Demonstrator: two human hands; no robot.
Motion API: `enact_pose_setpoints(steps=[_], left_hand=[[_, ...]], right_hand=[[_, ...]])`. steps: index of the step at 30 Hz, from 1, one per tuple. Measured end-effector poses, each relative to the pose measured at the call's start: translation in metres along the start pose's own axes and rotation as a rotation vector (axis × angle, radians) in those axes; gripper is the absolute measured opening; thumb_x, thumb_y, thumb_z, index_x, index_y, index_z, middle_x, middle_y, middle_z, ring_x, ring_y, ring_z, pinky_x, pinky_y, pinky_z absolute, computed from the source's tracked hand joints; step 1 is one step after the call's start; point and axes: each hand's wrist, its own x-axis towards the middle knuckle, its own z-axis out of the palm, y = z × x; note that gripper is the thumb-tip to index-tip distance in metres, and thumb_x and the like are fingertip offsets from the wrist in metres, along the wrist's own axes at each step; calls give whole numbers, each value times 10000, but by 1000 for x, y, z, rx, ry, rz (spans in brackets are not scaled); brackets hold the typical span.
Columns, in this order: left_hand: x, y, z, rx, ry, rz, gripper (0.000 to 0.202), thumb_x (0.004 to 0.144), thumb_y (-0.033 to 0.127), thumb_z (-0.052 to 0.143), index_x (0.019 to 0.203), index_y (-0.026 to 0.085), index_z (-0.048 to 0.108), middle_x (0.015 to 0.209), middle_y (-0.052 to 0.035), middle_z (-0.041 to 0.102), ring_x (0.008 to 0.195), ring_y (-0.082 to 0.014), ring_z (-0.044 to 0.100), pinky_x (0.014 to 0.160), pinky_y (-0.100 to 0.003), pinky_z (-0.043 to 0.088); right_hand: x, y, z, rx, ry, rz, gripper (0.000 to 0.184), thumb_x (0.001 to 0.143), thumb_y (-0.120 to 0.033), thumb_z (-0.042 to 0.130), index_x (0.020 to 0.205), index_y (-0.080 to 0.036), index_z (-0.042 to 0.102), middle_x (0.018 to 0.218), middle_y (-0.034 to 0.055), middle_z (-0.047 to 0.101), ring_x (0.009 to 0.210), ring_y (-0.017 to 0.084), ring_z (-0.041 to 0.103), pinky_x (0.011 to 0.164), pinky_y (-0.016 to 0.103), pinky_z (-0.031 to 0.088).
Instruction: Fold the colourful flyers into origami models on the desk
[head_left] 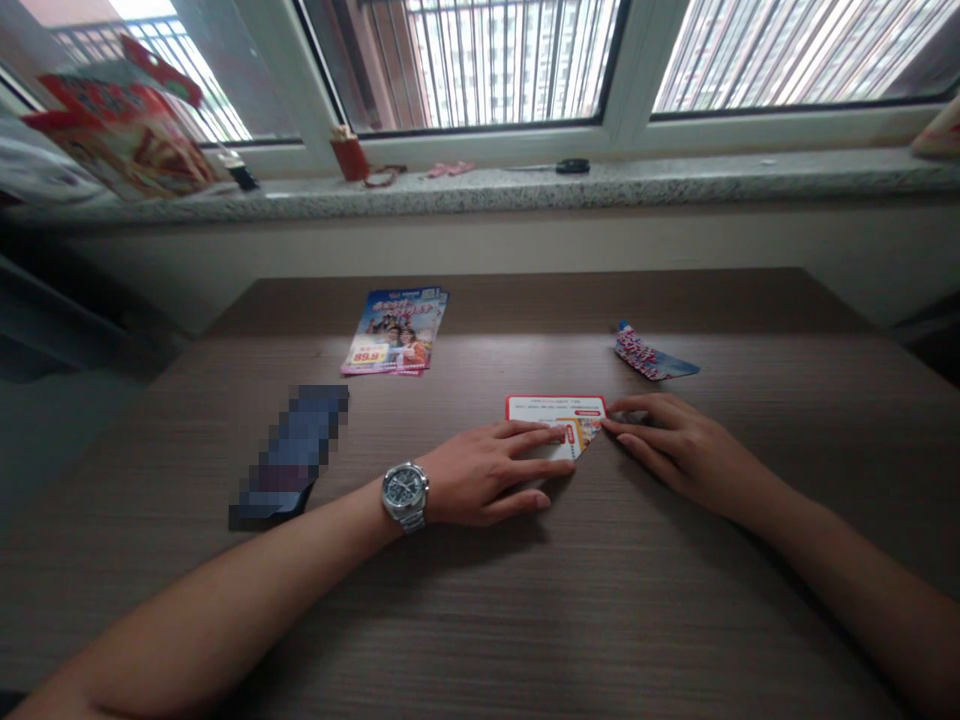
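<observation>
A folded paper flyer (555,405), white with a red border and a yellow printed part, lies on the table in front of me. My left hand (495,470), a metal watch (405,490) on its wrist, rests palm down over the flyer's lower left, fingers spread. At the flyer's right corner, fingertips of my right hand (675,445) touch the paper. Its fingers are stretched out, with the thumb apart from the flyer. Beyond the right hand lies a folded blue and red printed paper piece (649,358).
Several printed flyers (397,335) lie stacked toward the back left. A pixelated phone-like dark object (292,455) is left of my left forearm. On the stone windowsill (480,190) are a red container (349,155), a black-handled tool (572,166) and a red printed bag (142,135).
</observation>
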Motion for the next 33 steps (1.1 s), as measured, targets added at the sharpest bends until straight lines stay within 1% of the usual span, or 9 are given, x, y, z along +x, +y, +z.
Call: enact_pose_setpoints(steps=[4, 9, 12, 15, 18, 22, 26, 30, 33], left_hand=[[1, 2, -2, 36, -39, -6, 485, 1024, 465, 421, 1471, 280, 449, 1619, -60, 289, 1433, -291, 365, 1177, -461, 362], [1, 3, -2, 55, -34, -12, 468, 1028, 456, 417, 1460, 281, 460, 1615, -62, 297, 1419, -290, 384, 1162, -463, 378], [1, 1, -1, 46, -30, -5, 444, 1038, 431, 399, 1450, 279, 463, 1610, -52, 313, 1414, -269, 396, 1171, -448, 367], [2, 0, 0, -9, -14, -25, 453, 1044, 392, 395, 1466, 227, 415, 1584, -62, 367, 1418, -231, 399, 1183, -406, 360], [3, 0, 0, -52, 4, -49, 475, 1039, 363, 415, 1478, 190, 367, 1560, -80, 407, 1424, -217, 395, 1182, -393, 369], [4, 0, 1, -53, 11, -39, 457, 1038, 343, 417, 1469, 196, 376, 1562, -92, 401, 1423, -224, 399, 1177, -416, 373], [3, -2, 3, -27, 10, -25, 461, 1037, 361, 421, 1466, 193, 400, 1569, -98, 388, 1425, -233, 396, 1176, -424, 373], [2, -3, 4, 20, 0, 15, 437, 1038, 373, 425, 1457, 251, 450, 1599, -58, 336, 1425, -242, 392, 1184, -434, 359], [1, -4, 5, 19, 14, 18, 436, 1033, 377, 441, 1452, 259, 471, 1601, -60, 330, 1425, -250, 392, 1183, -439, 362]], right_hand=[[-2, 2, 3, 31, 9, 47, 325, 1003, -247, 471, 1236, -207, 693, 1260, 137, 659, 1098, 262, 655, 929, 443, 567], [-2, 2, 2, 22, 14, 30, 330, 997, -251, 483, 1250, -193, 688, 1273, 148, 655, 1130, 275, 641, 950, 458, 555], [-1, -1, -1, -29, 24, 30, 336, 996, -262, 490, 1270, -214, 679, 1272, 143, 659, 1124, 282, 644, 943, 471, 554], [0, -7, -4, -44, 33, 8, 352, 993, -262, 503, 1310, -227, 652, 1300, 134, 655, 1130, 279, 646, 962, 472, 543], [1, -15, -5, 10, -19, -72, 397, 994, -246, 505, 1380, -247, 595, 1379, 115, 622, 1226, 274, 609, 1023, 463, 517], [1, -22, -2, 69, -121, -164, 422, 983, -234, 534, 1399, -286, 576, 1471, 89, 550, 1359, 277, 503, 1098, 481, 461], [0, -25, 2, 73, -150, -178, 426, 971, -242, 563, 1395, -286, 580, 1509, 98, 500, 1389, 289, 463, 1119, 512, 430], [-2, -25, 3, 51, -193, -169, 440, 983, -244, 541, 1421, -285, 551, 1546, 106, 440, 1421, 300, 411, 1129, 542, 406], [-2, -25, 2, 59, -199, -169, 457, 980, -241, 548, 1432, -306, 536, 1562, 96, 414, 1430, 305, 393, 1129, 553, 398]])
